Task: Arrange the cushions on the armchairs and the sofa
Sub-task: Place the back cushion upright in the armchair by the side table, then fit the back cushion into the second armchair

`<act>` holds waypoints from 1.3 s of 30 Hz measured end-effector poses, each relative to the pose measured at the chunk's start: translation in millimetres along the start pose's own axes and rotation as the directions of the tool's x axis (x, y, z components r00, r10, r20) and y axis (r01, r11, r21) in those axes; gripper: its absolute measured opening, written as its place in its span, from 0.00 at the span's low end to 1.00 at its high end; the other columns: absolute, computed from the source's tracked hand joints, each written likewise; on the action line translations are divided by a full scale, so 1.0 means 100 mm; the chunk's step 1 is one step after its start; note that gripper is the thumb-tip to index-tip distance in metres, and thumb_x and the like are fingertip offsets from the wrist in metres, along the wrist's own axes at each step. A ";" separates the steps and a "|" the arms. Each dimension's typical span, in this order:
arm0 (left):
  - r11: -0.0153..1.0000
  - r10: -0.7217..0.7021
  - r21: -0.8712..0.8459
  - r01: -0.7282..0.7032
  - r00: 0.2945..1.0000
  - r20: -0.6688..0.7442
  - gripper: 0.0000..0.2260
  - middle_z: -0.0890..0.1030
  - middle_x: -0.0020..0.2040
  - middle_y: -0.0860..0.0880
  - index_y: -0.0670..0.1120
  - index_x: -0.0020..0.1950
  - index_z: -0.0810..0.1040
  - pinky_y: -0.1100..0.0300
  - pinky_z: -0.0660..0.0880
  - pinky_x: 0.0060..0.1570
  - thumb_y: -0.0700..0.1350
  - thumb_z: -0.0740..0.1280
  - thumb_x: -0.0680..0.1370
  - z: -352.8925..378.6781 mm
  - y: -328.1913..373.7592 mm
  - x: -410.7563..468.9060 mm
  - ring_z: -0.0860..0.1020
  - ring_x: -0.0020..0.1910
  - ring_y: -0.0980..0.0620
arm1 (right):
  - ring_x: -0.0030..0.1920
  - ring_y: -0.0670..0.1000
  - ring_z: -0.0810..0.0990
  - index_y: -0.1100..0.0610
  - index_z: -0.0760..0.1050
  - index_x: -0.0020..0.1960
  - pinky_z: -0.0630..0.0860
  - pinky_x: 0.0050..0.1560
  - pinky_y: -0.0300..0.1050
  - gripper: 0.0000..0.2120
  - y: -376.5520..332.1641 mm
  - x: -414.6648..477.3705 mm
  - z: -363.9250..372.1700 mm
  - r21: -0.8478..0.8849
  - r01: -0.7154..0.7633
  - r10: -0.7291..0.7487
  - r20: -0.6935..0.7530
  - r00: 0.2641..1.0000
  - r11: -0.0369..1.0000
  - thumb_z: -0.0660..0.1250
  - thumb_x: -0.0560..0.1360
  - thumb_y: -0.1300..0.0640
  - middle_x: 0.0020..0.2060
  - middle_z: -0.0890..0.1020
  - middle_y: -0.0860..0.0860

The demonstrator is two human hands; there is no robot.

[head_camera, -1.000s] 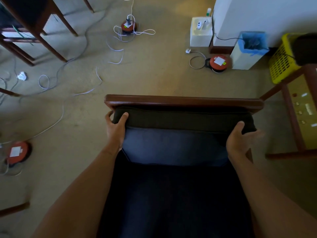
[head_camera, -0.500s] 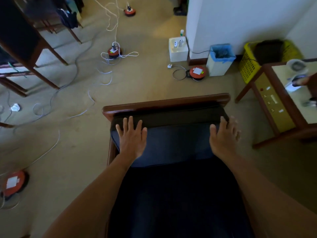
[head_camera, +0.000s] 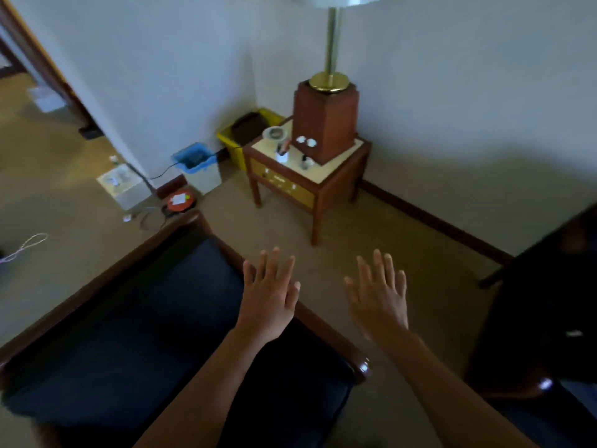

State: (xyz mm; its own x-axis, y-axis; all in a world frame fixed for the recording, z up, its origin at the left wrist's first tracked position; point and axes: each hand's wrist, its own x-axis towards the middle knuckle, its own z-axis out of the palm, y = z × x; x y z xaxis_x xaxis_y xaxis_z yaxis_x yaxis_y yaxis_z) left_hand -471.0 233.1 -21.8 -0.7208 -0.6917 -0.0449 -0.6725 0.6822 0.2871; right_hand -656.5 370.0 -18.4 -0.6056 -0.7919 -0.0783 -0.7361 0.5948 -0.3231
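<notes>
A wooden armchair with a dark blue cushion fills the lower left. My left hand hovers flat and open over the chair's right arm rail, fingers spread, holding nothing. My right hand is open too, above the carpet between this chair and a second dark armchair at the right edge. Neither hand touches a cushion.
A wooden side table with a lamp and small cups stands in the corner ahead. A white bin with a blue liner, a yellow basket, an orange cable reel and a white box line the wall. Carpet lies between the chairs.
Both hands have lifted off the back cushion and swung right with my view. The armchair now lies to the left and the side table and corner have come into sight.
</notes>
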 end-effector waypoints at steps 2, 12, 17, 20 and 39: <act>0.993 0.119 -0.013 -0.119 0.993 0.014 0.30 0.56 0.86 0.41 0.50 0.84 0.60 0.33 0.47 0.81 0.60 0.45 0.84 0.08 0.61 0.16 0.51 0.85 0.38 | 0.82 0.54 0.38 0.49 0.53 0.82 0.38 0.79 0.59 0.30 0.53 -0.20 -0.26 0.028 -0.098 0.099 -0.033 0.995 0.995 0.47 0.84 0.38 0.83 0.46 0.54; 0.882 0.470 -0.067 -0.467 0.882 0.037 0.26 0.61 0.84 0.43 0.52 0.81 0.66 0.34 0.51 0.81 0.60 0.52 0.84 0.92 3.73 0.55 0.56 0.84 0.40 | 0.82 0.55 0.40 0.48 0.55 0.81 0.39 0.79 0.60 0.29 3.28 -1.32 -1.03 0.096 -0.425 0.435 -0.139 0.890 0.900 0.47 0.84 0.37 0.83 0.47 0.54; 0.861 0.500 -0.177 -0.476 0.856 0.134 0.24 0.60 0.85 0.46 0.53 0.81 0.65 0.38 0.54 0.81 0.57 0.58 0.86 1.37 4.99 0.63 0.56 0.84 0.43 | 0.82 0.59 0.46 0.51 0.60 0.78 0.49 0.79 0.62 0.26 4.33 -1.63 -1.20 0.097 -0.512 0.521 -0.110 0.847 0.853 0.50 0.84 0.41 0.82 0.53 0.57; 0.873 0.464 -0.276 -0.401 0.857 0.223 0.24 0.65 0.83 0.45 0.51 0.81 0.67 0.44 0.61 0.79 0.56 0.59 0.86 1.61 5.50 0.79 0.62 0.82 0.45 | 0.81 0.59 0.51 0.52 0.63 0.76 0.56 0.77 0.60 0.24 4.77 -1.62 -1.20 0.144 -0.556 0.570 -0.077 0.818 0.818 0.50 0.84 0.43 0.81 0.58 0.57; 0.725 -0.058 -0.560 0.402 0.845 0.531 0.43 0.75 0.73 0.47 0.48 0.80 0.66 0.46 0.76 0.68 0.63 0.76 0.70 3.15 6.54 2.90 0.76 0.71 0.45 | 0.80 0.55 0.56 0.52 0.58 0.81 0.63 0.75 0.59 0.24 6.93 1.00 -0.93 0.449 -0.499 0.496 0.134 0.858 0.741 0.53 0.85 0.54 0.81 0.58 0.51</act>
State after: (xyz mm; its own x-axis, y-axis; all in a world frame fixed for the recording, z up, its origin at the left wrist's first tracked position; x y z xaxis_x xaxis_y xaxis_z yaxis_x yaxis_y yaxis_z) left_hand -1172.7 553.6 -148.5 -0.6593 -0.4982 -0.5631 -0.6830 0.0839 0.7256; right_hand -1255.7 715.7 -162.2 -0.8443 -0.4028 -0.3535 -0.1080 0.7740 -0.6239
